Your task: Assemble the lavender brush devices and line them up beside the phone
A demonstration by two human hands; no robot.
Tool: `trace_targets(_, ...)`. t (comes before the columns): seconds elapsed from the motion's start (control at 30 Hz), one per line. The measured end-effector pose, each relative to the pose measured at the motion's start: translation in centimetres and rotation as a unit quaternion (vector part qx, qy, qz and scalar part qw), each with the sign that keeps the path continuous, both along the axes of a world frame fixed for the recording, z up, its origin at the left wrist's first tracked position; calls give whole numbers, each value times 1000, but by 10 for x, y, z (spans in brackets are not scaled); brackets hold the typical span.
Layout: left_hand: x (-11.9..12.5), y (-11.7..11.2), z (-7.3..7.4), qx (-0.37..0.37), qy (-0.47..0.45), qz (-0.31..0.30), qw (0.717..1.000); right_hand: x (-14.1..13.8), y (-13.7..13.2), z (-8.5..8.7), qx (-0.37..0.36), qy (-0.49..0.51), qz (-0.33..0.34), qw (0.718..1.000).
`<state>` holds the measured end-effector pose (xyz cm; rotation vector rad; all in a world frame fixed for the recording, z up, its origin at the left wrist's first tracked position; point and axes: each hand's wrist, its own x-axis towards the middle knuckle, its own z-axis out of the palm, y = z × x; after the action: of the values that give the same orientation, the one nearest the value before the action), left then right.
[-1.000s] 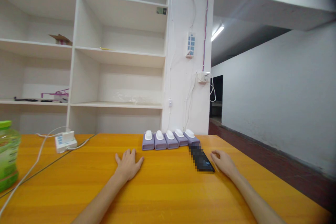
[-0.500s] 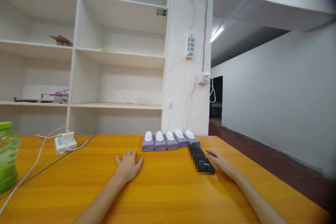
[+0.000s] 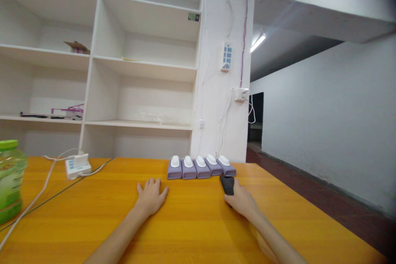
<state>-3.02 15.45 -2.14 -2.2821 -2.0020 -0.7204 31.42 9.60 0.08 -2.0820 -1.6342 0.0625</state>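
My left hand (image 3: 151,196) lies flat on the orange wooden table with its fingers spread, holding nothing. To the right, my right hand (image 3: 243,201) is closed round the lower part of a black smartphone (image 3: 228,185), its thumb at the near left side. The rest of the phone is covered by the hand. Just beyond the phone, several lavender boxes with open fronts stand side by side in a row. Each box, such as the middle lavender one (image 3: 203,172), carries a white rounded piece (image 3: 201,161) on top.
A clear green-lidded jar (image 3: 10,181) stands at the left edge. Behind it, a white power strip (image 3: 78,169) with a plug and cables sits on the table (image 3: 185,222). White shelves (image 3: 139,124) and a pillar with wiring rise behind; the table's right edge borders a red floor.
My right hand has moved left from beside the phone and closed on it, covering its lower part. My left hand stays flat in place. The view has shifted slightly.
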Motion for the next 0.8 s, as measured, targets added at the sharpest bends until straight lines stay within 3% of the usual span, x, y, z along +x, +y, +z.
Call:
trace_targets(0.3, 17, -17, 3, 37, -109, -108, 987, -73, -27, 11, -19, -36, 43, 998)
trace_targets(0.5, 65, -40, 0, 12, -288, -173, 942, -76, -30, 18, -46, -13, 41, 998)
trace_targets(0.6, 93, -45, -4, -61, -410, -162, 896, -78, -32, 21, -57, 15, 73, 996)
trace_targets(0.67, 106, -50, -3, -119, -494, -148, 849, -83, -36, 22, -58, 36, 99, 993)
trace_targets(0.8, 103, -71, 11, -205, -623, -127, 744, -90, -43, 18, -45, 79, 133, 987)
